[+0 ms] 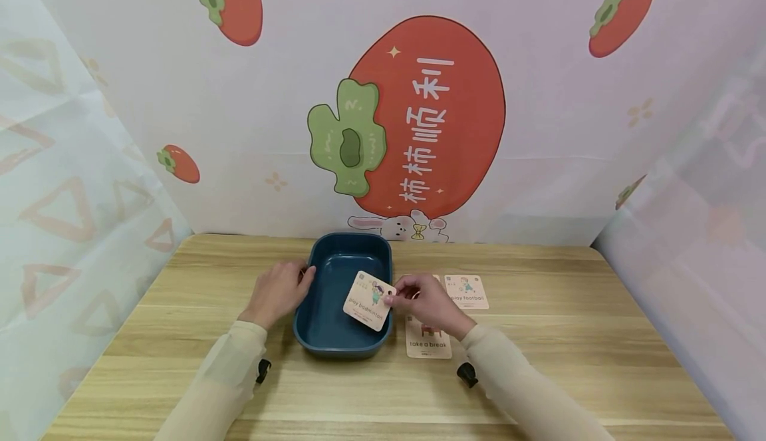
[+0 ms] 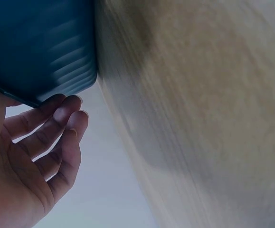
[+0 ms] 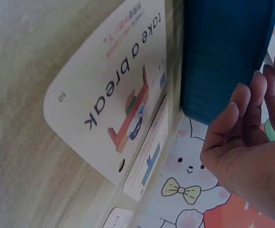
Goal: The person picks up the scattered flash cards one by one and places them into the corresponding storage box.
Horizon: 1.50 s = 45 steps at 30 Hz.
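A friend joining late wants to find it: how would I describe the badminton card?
On the wooden table, find the dark blue tray. Over its right side, the person's right hand pinches the badminton card, printed "play badminton". It is the only card held up; the other cards lie on the table, right of the tray.

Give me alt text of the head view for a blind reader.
A person's right hand pinches a "play badminton" card over a blue tray while the left hand holds the tray's rim. To the right, a "play football" card and a "take a break" card lie on a wooden table, before a red-fruit backdrop.
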### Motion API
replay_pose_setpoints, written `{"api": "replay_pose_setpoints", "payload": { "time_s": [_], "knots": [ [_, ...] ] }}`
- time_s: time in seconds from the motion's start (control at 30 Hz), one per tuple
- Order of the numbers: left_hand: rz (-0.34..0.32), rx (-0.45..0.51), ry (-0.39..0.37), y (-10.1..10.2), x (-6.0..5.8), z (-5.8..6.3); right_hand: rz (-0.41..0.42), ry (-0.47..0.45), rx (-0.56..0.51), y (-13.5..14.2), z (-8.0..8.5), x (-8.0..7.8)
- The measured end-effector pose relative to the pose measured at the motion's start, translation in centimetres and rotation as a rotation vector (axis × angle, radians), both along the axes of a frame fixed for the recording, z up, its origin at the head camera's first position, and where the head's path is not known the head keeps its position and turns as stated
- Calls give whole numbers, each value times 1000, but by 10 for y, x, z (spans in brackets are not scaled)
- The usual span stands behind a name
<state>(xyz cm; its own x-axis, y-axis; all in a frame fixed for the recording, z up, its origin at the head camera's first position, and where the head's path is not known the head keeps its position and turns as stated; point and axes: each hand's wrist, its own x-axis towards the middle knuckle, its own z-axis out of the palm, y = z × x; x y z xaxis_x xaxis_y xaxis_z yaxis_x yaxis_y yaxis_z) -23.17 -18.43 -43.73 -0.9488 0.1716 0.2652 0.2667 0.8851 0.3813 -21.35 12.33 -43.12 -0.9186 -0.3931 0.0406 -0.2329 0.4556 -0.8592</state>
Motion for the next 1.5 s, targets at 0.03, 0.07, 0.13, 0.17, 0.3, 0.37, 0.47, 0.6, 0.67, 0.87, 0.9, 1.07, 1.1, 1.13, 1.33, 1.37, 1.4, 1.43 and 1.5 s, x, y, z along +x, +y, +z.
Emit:
{"api": "replay_pose_setpoints", "payload": {
  "time_s": [0.03, 0.07, 0.13, 0.17, 0.3, 0.37, 0.47, 0.6, 0.67, 0.87, 0.9, 1.07, 1.1, 1.13, 1.33, 1.37, 1.4, 1.43, 1.5],
  "knots": [
    [-2, 0, -2, 0, 0, 0, 4, 6, 6, -1, 0, 0],
    [-3, 0, -2, 0, 0, 0, 9, 13, 12, -1, -1, 0],
    [-5, 2, -6, 0, 1, 0, 22, 37, 20, -3, -2, 0],
    [-6, 3, -8, 0, 1, 0, 27, 48, 27, -3, -2, 0],
    [-6, 7, -15, 0, 1, 0, 32, 69, 56, -6, 0, 1],
    [-4, 8, -17, 0, 1, 0, 22, 65, 69, -7, 2, 2],
    [0, 7, -21, 0, 1, 0, -4, 64, 90, -8, 3, 2],
    [5, 7, -28, 1, 1, 0, -26, 87, 105, -8, 2, 2],
    [5, 7, -31, 1, 1, 1, -32, 101, 100, -8, 2, 3],
    [2, 9, -35, 1, 1, 1, -64, 123, 93, -9, 2, 3],
    [3, 8, -33, 1, 1, 1, -69, 122, 95, -9, 2, 3],
    [12, 11, -32, 1, 1, 1, -76, 119, 94, -9, 3, 4],
    [14, 10, -31, 1, 1, 1, -77, 118, 93, -9, 3, 4],
    [16, 12, -33, 1, 1, 1, -77, 119, 93, -9, 3, 5],
    [24, 11, -40, 2, 1, 1, -74, 123, 104, -6, 6, 7],
    [25, 10, -41, 2, 1, 1, -74, 121, 106, -6, 6, 7],
    [26, 11, -43, 2, 1, 1, -73, 118, 106, -5, 7, 8],
    [26, 11, -44, 2, 1, 1, -72, 116, 108, -4, 7, 8],
    [26, 13, -44, 2, 1, 1, -69, 110, 110, -2, 8, 9]
  ]
}}
